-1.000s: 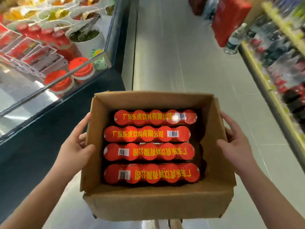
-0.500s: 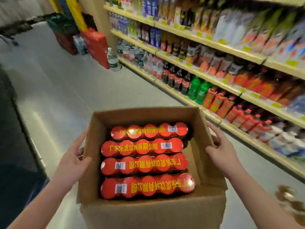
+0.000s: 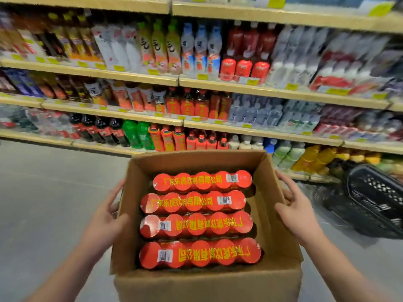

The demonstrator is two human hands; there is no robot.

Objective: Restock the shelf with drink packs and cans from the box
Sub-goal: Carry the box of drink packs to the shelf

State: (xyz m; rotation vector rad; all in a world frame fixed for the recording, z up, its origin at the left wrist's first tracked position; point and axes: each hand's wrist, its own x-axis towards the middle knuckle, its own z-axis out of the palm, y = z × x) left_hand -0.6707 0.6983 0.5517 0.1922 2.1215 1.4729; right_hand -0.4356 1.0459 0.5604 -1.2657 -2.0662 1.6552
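The cardboard box (image 3: pixel 207 284) is pressed level at its side walls between the flat-fingered left hand (image 3: pixel 104 223) and right hand (image 3: pixel 298 214), so its drink packs (image 3: pixel 200 225) lie steady.

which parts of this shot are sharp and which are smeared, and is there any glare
Head view: the cardboard box and its red drink packs are fairly sharp, with readable print. The shelf bottles and black basket are motion-smeared, worst toward the right edge. The shelf boards slant and bow slightly. There is soft glare on the wrap at the left end of the third pack. The light is even.
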